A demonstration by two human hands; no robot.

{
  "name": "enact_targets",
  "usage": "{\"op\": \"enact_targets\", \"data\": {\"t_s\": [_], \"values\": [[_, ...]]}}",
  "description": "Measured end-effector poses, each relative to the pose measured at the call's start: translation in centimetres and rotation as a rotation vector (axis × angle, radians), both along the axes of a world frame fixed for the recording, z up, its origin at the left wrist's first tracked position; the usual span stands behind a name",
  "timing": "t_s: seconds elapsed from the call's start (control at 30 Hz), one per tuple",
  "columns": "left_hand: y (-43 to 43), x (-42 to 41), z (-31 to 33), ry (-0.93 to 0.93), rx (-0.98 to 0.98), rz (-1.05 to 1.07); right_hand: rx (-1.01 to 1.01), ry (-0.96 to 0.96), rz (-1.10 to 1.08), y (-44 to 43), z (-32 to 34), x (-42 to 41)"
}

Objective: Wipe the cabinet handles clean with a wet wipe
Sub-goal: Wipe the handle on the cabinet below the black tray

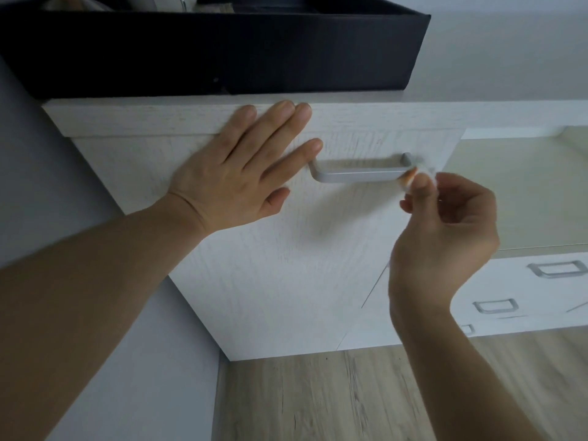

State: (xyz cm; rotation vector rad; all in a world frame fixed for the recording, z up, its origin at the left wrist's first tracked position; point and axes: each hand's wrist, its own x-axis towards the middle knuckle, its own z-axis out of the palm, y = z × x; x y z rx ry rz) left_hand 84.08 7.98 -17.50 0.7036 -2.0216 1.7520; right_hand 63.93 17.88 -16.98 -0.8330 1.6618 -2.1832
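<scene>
A silver bar handle [359,174] is mounted on the white cabinet door [286,249]. My left hand [235,173] lies flat and open against the door, its fingers spread, the index fingertip touching the handle's left end. My right hand [445,230] pinches a small folded wet wipe [416,175] between thumb and fingers and presses it on the handle's right end. The wipe is blurred and mostly hidden by my fingers.
A black storage box [222,52] sits on the cabinet top. To the right are white drawers with silver handles [556,268] [494,305]. A grey wall [47,186] stands at the left and wooden floor [350,399] lies below.
</scene>
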Motion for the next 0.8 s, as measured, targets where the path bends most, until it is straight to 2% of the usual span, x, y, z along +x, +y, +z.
{"op": "enact_targets", "data": {"t_s": [0.23,0.43,0.57,0.63,0.8], "values": [[0.0,0.0,-0.1,-0.009,-0.009,0.013,0.039,0.058,0.063,-0.6,0.4,0.0],[0.0,0.0,0.0,-0.005,-0.015,0.009,0.059,-0.069,0.026,-0.2,-0.1,1.2],[0.2,0.0,0.1,-0.011,0.009,0.022,0.076,-0.017,0.139,0.9,-0.9,4.1],[0.3,0.0,0.0,-0.023,0.006,0.042,0.082,-0.055,0.191,1.0,-1.0,5.6],[0.5,0.0,0.1,-0.017,0.041,0.072,0.095,-0.046,0.231,1.6,-0.5,5.2]]}}
